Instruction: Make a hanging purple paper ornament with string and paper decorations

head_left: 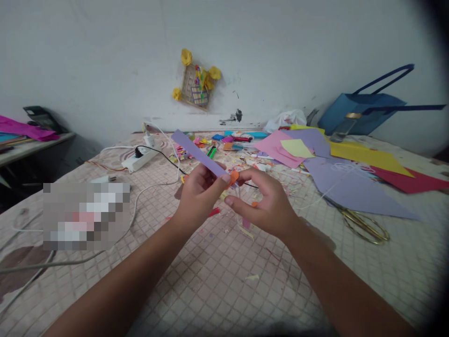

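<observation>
A purple paper strip (199, 153) slants up and left from my left hand (199, 189), whose thumb and fingers pinch its lower end. At that end sits a small orange paper piece (233, 178), between my two hands. My right hand (264, 199) has its index fingertip against the orange piece, while its thumb stands apart below. A thin white strand hangs under the orange piece, and a bit of pink paper (246, 223) shows beneath it. My fingers partly hide where strip and orange piece meet.
Paper scraps and a green cutter (211, 152) lie beyond my hands. Coloured sheets (343, 180) and gold-handled scissors (365, 225) are at the right, near a blue bag (361, 112) and glass bottle (344, 128). A power strip (141, 159) with cables lies left. A yellow-flowered decoration (196, 86) hangs on the wall.
</observation>
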Available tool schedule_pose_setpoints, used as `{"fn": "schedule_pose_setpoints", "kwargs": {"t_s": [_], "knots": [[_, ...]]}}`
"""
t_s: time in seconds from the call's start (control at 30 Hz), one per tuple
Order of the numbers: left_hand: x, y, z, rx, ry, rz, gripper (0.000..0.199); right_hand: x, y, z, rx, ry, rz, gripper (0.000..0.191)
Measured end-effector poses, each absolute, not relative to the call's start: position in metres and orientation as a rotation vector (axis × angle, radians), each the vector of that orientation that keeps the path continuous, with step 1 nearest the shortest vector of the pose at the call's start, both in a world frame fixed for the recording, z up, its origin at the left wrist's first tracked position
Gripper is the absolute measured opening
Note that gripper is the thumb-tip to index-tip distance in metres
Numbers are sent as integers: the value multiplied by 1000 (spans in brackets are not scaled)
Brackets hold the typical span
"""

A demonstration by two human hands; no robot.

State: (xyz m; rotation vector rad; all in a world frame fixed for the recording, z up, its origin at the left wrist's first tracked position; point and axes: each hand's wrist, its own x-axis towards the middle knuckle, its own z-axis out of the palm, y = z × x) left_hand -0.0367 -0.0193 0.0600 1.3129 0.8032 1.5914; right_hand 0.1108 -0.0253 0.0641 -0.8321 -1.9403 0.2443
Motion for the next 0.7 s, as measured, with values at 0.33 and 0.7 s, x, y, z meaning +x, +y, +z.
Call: {"fn": "schedule_pose_setpoints", "kwargs": {"t_s": [0.33, 0.7], "knots": [[-37, -18, 58, 1323, 695, 1583, 18, 110, -24, 63, -763, -1893, 248, 8], [-37, -19, 59, 1325, 673, 1590, 16, 110, -23, 62, -764, -1827, 388, 5]]}}
